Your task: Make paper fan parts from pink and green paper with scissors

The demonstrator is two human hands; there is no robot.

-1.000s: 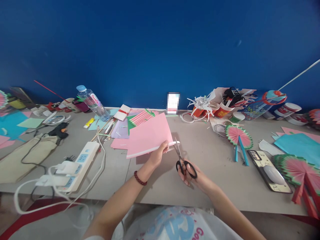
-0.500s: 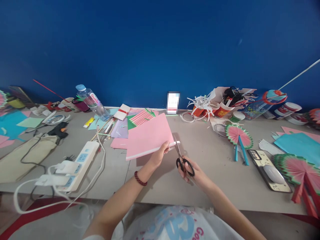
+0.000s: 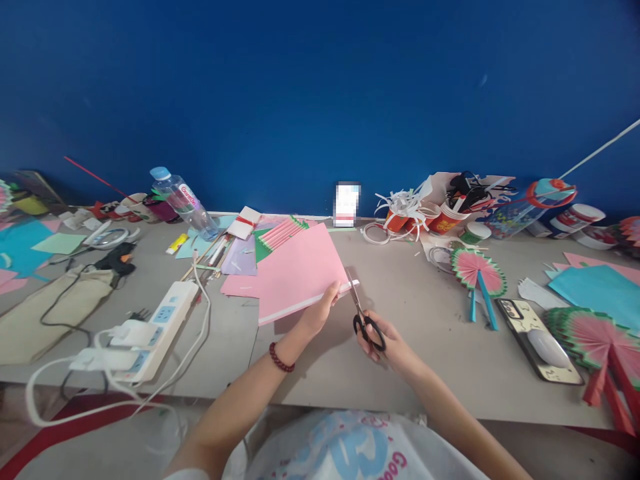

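A large sheet of pink paper (image 3: 300, 273) with a white strip along its near edge is held up over the table. My left hand (image 3: 323, 310) pinches that near edge close to its right end. In my right hand (image 3: 377, 337) is a pair of scissors (image 3: 358, 310) with black handles, my fingers through the loops. Their blades point away from me and meet the right end of the paper's white strip. Behind the pink sheet lies a row of pink and green paper sticks (image 3: 283, 235).
To the left are a power strip (image 3: 167, 323) with white cables and a tilted plastic bottle (image 3: 187, 207). On the right lie a watermelon paper fan (image 3: 477, 272) and a phone (image 3: 517, 327) with a mouse on it. Cups of paper strips (image 3: 405, 208) stand by the blue wall.
The pink sheet has turned slightly, its left corner shifting right and toward me. The scissor handles have come a little closer together, with the blades still at the sheet's right end.
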